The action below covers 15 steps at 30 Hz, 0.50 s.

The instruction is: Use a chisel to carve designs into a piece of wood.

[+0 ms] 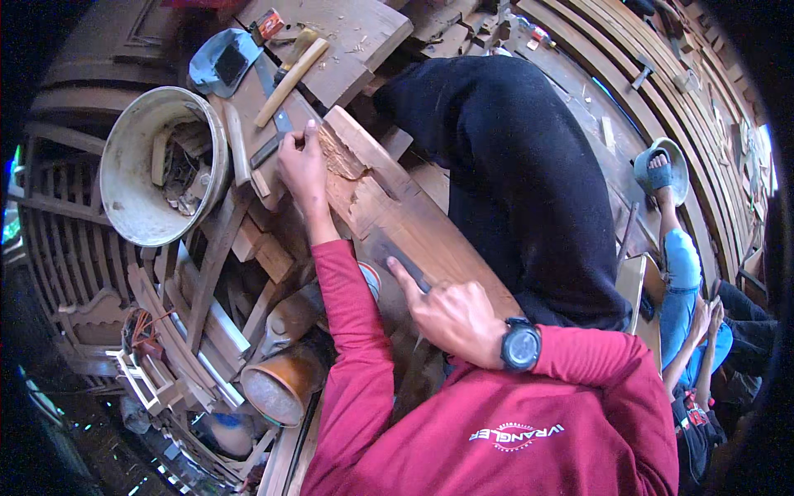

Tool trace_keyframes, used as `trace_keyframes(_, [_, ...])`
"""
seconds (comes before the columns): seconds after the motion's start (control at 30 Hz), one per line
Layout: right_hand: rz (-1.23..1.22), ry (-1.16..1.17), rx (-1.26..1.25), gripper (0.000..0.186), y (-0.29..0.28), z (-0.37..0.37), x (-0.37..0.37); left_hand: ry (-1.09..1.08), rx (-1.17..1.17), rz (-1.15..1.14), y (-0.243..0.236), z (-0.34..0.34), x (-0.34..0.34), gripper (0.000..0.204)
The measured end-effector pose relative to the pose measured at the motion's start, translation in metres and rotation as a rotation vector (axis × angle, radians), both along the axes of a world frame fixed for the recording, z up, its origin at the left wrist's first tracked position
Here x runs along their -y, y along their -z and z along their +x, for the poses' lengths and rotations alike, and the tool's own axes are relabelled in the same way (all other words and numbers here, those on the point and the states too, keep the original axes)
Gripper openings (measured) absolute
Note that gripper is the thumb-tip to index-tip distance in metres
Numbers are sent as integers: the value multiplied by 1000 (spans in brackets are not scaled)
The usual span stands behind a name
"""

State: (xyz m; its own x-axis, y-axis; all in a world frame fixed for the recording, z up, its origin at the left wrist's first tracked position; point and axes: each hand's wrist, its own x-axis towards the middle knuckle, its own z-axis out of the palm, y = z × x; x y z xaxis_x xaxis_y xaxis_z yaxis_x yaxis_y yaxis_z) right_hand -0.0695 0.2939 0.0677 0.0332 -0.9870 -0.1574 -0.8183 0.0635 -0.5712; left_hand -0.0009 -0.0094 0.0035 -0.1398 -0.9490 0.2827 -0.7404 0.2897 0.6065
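Note:
A reddish-brown wooden board [438, 236] slants across my lap, with a rough carved hollow [341, 157] near its far end. My left hand [304, 172] is at the board's far left edge, fingers bent together beside a short dark metal blade [265, 152]; what they grip is partly hidden. Over the board's near part, my right hand [456, 318] closes on a flat grey metal blade [405, 266], index finger stretched along it. The blade's other end is hidden under the palm. A mallet-like tool with a pale wooden handle [291, 83] lies beyond my left hand.
A dirty white bucket [118, 186] with scraps stands left. Beyond it lie a blue container [211, 70] and a small red box [269, 25]. Below are an orange-brown pot [308, 372] and stacked wood strips [194, 310]. Another person's jeans-clad leg [682, 289] is at right.

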Motion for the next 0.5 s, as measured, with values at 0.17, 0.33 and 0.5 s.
trace_keyframes(0.17, [213,-98,-30,77,-26,-10,-40,-6,20,-7,-8,3,-2,44])
trace_keyframes(0.33, [48,-87,-63,73,-16,-4,-24,-5,28,-45,-2,5,1,44])
trace_keyframes(0.5, [197,-113,-60,79,-30,-10,-54,-7,34,-29,8,9,9,44])
